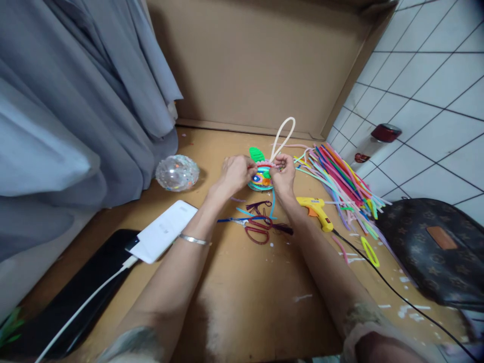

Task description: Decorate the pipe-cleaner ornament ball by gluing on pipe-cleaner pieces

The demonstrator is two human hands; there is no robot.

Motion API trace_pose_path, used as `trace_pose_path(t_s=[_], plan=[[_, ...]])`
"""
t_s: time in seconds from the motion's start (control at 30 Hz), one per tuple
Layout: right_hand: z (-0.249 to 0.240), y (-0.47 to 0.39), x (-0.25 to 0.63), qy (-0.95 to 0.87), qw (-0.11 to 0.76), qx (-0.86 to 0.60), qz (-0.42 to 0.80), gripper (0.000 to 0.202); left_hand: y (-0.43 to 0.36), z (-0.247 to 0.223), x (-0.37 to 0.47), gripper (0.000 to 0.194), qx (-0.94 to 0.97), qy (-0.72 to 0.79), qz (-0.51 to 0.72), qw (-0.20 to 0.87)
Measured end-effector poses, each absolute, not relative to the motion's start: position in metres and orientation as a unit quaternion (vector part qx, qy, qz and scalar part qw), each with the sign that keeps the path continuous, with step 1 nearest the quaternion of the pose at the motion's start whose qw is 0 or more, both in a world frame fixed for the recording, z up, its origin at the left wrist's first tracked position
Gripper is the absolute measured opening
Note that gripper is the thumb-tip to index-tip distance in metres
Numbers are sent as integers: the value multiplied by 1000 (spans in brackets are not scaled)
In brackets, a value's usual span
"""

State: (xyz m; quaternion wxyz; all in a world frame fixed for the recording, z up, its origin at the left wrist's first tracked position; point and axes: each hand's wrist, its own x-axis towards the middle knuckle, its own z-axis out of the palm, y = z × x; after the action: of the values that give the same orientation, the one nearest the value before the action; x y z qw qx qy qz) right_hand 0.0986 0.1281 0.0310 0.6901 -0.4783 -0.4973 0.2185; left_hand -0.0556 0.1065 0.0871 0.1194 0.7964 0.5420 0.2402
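A small round ornament (257, 185), made up of pipe cleaners in blue, pink, red and yellow, is between my two hands near the middle of the table. From its top rise a green leaf-shaped piece (256, 154) and a tall cream loop (283, 135). My left hand (238, 172) pinches its upper left edge. At the upper right edge, the fingers of my right hand (284, 174) are closed on it, partly hiding that side. Just below lie red-handled scissors (258, 229), a dark tassel (283, 229) and light blue pipe-cleaner pieces (273, 202).
A yellow glue gun (316, 210) with a black cord lies right, near bundled pipe cleaners (340, 181). Farther right sit a brown patterned bag (434, 252) and a red-lidded bottle (374, 143). Left are a clear ball (177, 173), a white power bank (166, 232) and a curtain (94, 101).
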Motion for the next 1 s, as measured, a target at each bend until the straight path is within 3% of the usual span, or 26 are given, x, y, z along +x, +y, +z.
trace_pose_path(t_s=[1.0], plan=[[29,128,104,-549,649,-472,235,35,104,88,-54,27,801,536,244,107]])
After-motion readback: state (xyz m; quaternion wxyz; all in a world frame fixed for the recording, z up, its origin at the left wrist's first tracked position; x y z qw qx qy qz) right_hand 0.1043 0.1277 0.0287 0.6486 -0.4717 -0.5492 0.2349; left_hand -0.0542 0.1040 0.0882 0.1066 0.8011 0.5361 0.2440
